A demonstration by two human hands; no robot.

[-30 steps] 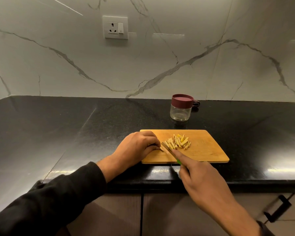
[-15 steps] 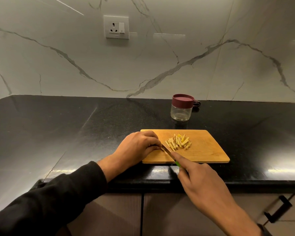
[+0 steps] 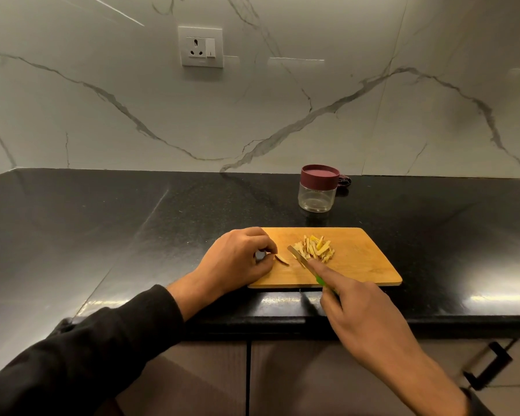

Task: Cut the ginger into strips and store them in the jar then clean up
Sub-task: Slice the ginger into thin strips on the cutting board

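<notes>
A wooden cutting board (image 3: pixel 360 265) lies near the front edge of the black counter. A pile of yellow ginger strips (image 3: pixel 315 250) sits in its middle. My right hand (image 3: pixel 360 313) grips a green-handled knife (image 3: pixel 297 257), forefinger along the blade's back, the blade lying against the pile's left side. My left hand (image 3: pixel 237 259) rests at the board's left end with curled fingers. A small ginger piece (image 3: pixel 282 259) lies just off its fingertips; whether they touch it is unclear. A glass jar (image 3: pixel 317 193) with a maroon lid stands behind the board, closed.
A black granite counter (image 3: pixel 102 229) runs along a marble wall with a socket (image 3: pixel 201 46). Something dark lies behind the jar, mostly hidden. Cabinet doors below the counter carry a black handle (image 3: pixel 487 370) at the right.
The knife has moved right, against the pile of strips. My left hand has drawn back a little to the left, and a small ginger piece now shows between hand and blade.
</notes>
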